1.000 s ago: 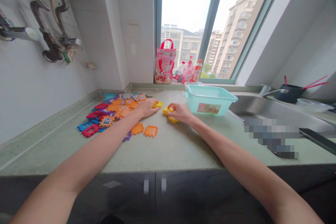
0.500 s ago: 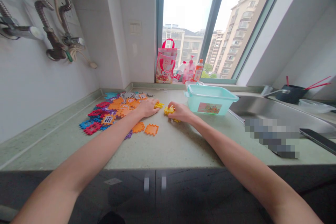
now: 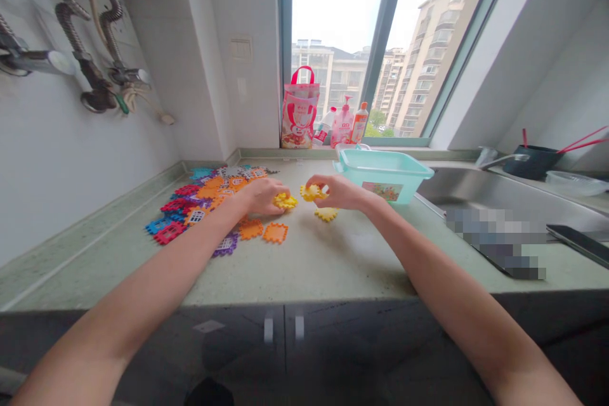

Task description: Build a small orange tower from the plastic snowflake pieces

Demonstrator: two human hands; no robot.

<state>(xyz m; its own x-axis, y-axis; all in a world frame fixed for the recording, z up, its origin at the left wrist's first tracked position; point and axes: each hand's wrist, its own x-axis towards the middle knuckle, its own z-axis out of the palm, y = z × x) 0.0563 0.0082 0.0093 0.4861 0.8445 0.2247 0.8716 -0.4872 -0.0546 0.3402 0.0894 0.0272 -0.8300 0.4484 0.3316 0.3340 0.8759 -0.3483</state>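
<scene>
My left hand (image 3: 266,195), fingers closed, grips yellow building pieces (image 3: 286,202) just above or on the counter; I cannot tell how many. Between the thumb and fingers of my right hand (image 3: 341,191) is another yellow building piece (image 3: 310,192) with a toothed edge, raised off the counter. A yellow toothed piece (image 3: 327,216) lies flat below that hand. Under and beside my left forearm spreads a pile of coloured interlocking pieces (image 3: 209,193), partly hidden by the arm. Two orange square pieces, one whole in view (image 3: 275,233), and a purple piece (image 3: 227,245) lie nearer to me.
A mint-green plastic bin (image 3: 349,172) stands right of my hands on the counter (image 3: 304,273). Behind it are bottles (image 3: 342,127) and a pink bag (image 3: 299,117) on the windowsill. To the right is a steel sink (image 3: 457,184), with a blurred-out object (image 3: 497,244) at its front edge.
My right hand has lifted a yellow piece slightly upward, uncovering another on the counter. The left hand has shifted slightly left and down, with more yellow showing in its fingers.
</scene>
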